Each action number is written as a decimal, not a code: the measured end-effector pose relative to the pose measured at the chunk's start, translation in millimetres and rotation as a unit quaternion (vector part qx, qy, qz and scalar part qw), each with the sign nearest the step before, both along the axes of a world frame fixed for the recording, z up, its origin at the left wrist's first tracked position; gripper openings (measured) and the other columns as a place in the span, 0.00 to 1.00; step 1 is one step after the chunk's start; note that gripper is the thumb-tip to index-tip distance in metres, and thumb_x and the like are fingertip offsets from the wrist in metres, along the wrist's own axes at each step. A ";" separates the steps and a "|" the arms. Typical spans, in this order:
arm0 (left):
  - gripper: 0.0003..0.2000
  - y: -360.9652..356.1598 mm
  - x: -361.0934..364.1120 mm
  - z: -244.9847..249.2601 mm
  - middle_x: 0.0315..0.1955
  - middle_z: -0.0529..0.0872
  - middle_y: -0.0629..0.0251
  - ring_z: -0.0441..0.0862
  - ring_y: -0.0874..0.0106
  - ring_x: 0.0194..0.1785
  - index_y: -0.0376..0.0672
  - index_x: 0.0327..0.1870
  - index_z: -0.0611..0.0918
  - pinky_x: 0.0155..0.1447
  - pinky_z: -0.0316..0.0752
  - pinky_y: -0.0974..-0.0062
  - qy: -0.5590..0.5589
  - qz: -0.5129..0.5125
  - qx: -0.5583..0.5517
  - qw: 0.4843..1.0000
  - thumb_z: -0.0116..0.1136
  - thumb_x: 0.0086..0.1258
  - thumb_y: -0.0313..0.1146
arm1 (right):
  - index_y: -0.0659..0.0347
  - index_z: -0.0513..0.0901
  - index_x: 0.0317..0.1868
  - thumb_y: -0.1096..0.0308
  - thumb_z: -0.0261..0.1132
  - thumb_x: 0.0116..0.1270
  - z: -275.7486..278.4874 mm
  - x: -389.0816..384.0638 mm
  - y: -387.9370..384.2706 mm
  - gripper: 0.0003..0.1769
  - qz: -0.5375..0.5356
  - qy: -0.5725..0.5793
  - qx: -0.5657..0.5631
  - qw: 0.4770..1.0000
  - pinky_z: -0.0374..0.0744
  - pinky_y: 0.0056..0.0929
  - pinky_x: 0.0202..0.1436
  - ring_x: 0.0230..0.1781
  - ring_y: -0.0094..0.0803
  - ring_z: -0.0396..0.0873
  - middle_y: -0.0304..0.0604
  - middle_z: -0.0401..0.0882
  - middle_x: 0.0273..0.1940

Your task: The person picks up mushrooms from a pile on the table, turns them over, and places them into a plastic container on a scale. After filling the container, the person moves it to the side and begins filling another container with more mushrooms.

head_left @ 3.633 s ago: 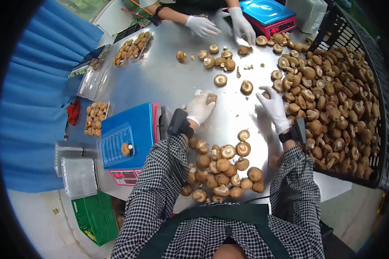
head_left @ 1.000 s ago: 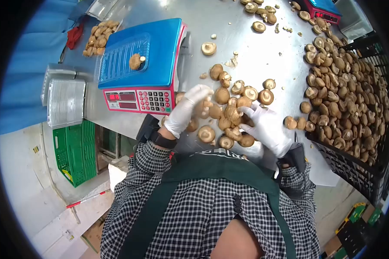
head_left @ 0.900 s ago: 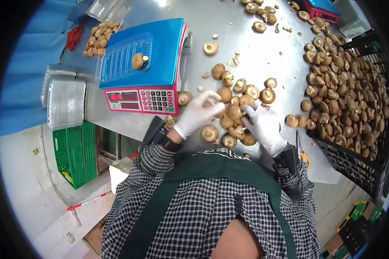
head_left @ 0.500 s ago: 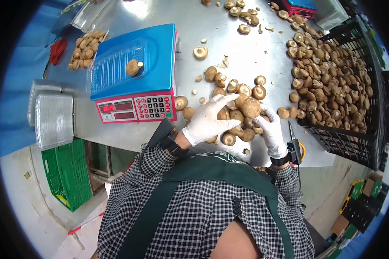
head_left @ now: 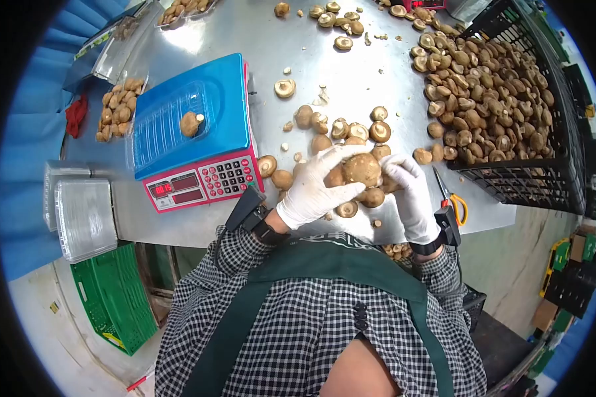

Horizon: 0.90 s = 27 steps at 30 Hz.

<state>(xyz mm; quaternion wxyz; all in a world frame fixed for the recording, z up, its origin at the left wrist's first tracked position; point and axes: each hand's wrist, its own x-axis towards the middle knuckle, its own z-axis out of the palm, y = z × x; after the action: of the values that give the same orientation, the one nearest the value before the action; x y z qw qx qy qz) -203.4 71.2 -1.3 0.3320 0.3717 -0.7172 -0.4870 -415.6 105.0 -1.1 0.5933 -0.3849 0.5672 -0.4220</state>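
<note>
A large brown mushroom (head_left: pixel 362 170) is held cap up between the thumb and fingers of my left hand (head_left: pixel 316 190), which wears a white glove. Just right of it, my right hand (head_left: pixel 409 192), gloved too, has its fingers curled and pressed together; what they hold, if anything, is hidden. Loose mushrooms (head_left: pixel 357 132) lie under and around both hands on the metal table. To the left, a blue-topped scale (head_left: pixel 232 132) carries a clear plastic tray (head_left: pixel 159 122) with a single mushroom (head_left: pixel 191 124) in it. Its red display shows digits.
A black crate (head_left: pixel 543 178) heaped with mushrooms (head_left: pixel 483 99) lies tipped at the right. Orange-handled scissors (head_left: pixel 458 206) rest near my right wrist. Stacked clear trays (head_left: pixel 86 218) stand at the left edge, and a filled tray (head_left: pixel 119 109) is behind the scale.
The large mushroom now sits deeper in my left hand's grasp. My right fingers have drawn slightly off it and curled. The camera view has shifted, showing more of the table's far side.
</note>
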 end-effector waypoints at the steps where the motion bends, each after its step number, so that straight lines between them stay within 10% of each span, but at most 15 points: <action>1: 0.27 -1.5 0.3 1.0 0.56 0.80 0.60 0.77 0.66 0.58 0.44 0.65 0.74 0.64 0.70 0.69 0.093 0.005 0.090 0.992 0.65 0.62 0.31 | 0.62 0.82 0.43 0.62 0.62 0.68 2.7 -3.1 -0.8 0.12 -0.015 -0.099 -0.002 0.995 0.74 0.21 0.44 0.40 0.20 0.77 0.36 0.81 0.36; 5: 0.22 -9.2 18.0 -11.0 0.57 0.79 0.60 0.74 0.72 0.62 0.35 0.65 0.72 0.66 0.70 0.73 0.388 -0.005 0.372 0.843 0.54 0.73 0.35 | 0.62 0.84 0.34 0.56 0.63 0.69 -16.2 -39.1 0.4 0.16 0.130 0.255 0.012 0.958 0.76 0.27 0.35 0.29 0.25 0.79 0.39 0.82 0.28; 7: 0.22 -7.7 23.5 -12.6 0.57 0.79 0.60 0.75 0.72 0.61 0.34 0.65 0.71 0.65 0.71 0.74 0.427 -0.027 0.398 0.812 0.53 0.74 0.36 | 0.57 0.85 0.34 0.56 0.67 0.64 -6.8 -32.8 -0.3 0.12 0.205 0.616 -0.060 0.758 0.79 0.33 0.36 0.31 0.42 0.83 0.49 0.82 0.31; 12: 0.21 -6.1 23.5 -9.6 0.48 0.81 0.58 0.78 0.71 0.42 0.36 0.61 0.72 0.40 0.75 0.73 0.496 -0.020 0.478 0.725 0.54 0.75 0.40 | 0.60 0.84 0.44 0.64 0.68 0.63 24.4 -14.1 -10.6 0.12 0.155 0.361 -0.061 0.917 0.79 0.29 0.42 0.35 0.31 0.82 0.41 0.82 0.34; 17: 0.21 -1.2 32.1 -17.3 0.46 0.80 0.57 0.76 0.70 0.38 0.39 0.61 0.72 0.36 0.73 0.75 0.545 0.026 0.522 0.656 0.52 0.75 0.44 | 0.64 0.82 0.44 0.68 0.67 0.64 34.9 15.1 -21.6 0.11 0.155 0.227 -0.171 0.946 0.76 0.25 0.52 0.44 0.27 0.79 0.41 0.80 0.40; 19: 0.22 -3.8 38.6 -14.3 0.46 0.79 0.58 0.78 0.71 0.38 0.42 0.59 0.73 0.36 0.73 0.74 0.596 -0.115 0.546 0.577 0.53 0.74 0.49 | 0.65 0.82 0.44 0.69 0.66 0.65 42.6 28.6 -26.6 0.10 0.176 0.178 -0.222 0.942 0.76 0.26 0.53 0.44 0.26 0.78 0.40 0.81 0.40; 27: 0.27 2.0 82.8 4.2 0.42 0.78 0.55 0.73 0.71 0.32 0.37 0.63 0.70 0.32 0.70 0.77 0.571 0.069 0.521 0.631 0.46 0.76 0.54 | 0.63 0.77 0.56 0.70 0.56 0.69 38.9 72.3 -51.3 0.16 0.205 0.024 -0.102 0.973 0.72 0.26 0.60 0.53 0.26 0.74 0.40 0.77 0.50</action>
<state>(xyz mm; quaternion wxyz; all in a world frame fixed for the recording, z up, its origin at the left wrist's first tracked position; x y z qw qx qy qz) -120.6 73.2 2.9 0.4589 0.1785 0.0166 -0.8702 -343.3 53.7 37.8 0.6105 -0.5617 0.4446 -0.3378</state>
